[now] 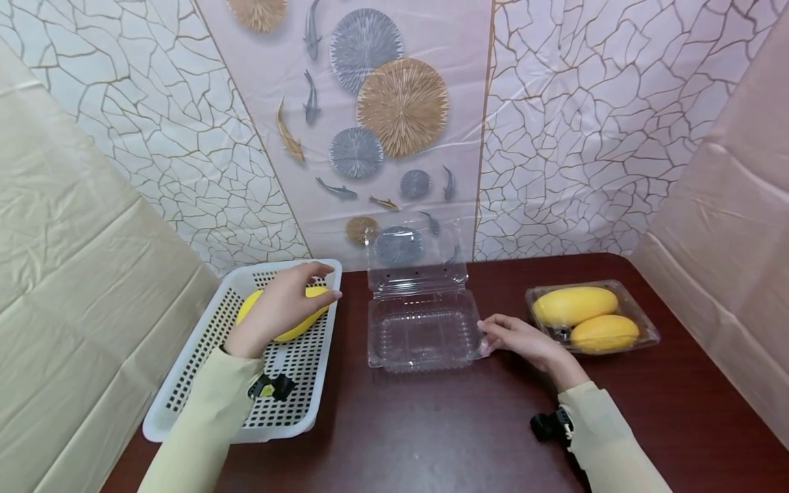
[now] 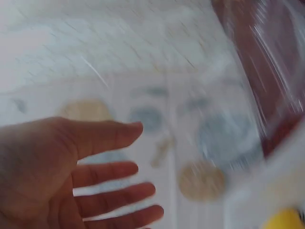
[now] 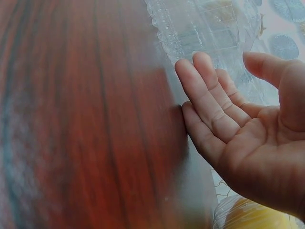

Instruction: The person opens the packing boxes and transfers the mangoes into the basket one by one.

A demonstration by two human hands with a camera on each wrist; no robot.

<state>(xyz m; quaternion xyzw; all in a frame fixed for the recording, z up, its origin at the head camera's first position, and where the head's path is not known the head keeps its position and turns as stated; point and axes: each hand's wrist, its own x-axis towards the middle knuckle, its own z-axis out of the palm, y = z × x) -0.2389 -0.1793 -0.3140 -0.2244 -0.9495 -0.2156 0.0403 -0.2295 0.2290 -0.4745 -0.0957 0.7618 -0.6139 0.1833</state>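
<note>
A clear hinged plastic box (image 1: 425, 330) stands on the table, its lid (image 1: 416, 257) raised against the wall. At the box's right rim, my right hand (image 1: 524, 342) touches the edge with fingertips; the right wrist view shows its fingers (image 3: 209, 95) fairly straight and the thumb apart. My left hand (image 1: 280, 305) hovers over a white slotted basket (image 1: 161, 414), holding nothing, thumb and fingers (image 2: 119, 195) spread apart. Beneath it lie smooth yellow oval fruits (image 1: 296, 332), looking like mangoes and partly hidden by the hand.
To the right sits a second clear box (image 1: 647, 335) with two yellow fruits (image 1: 576, 306) inside. Dark red-brown table (image 1: 419, 431) lies in front of the boxes. A patterned wall (image 1: 555, 137) stands close behind, with beige cloth sides (image 1: 721, 226).
</note>
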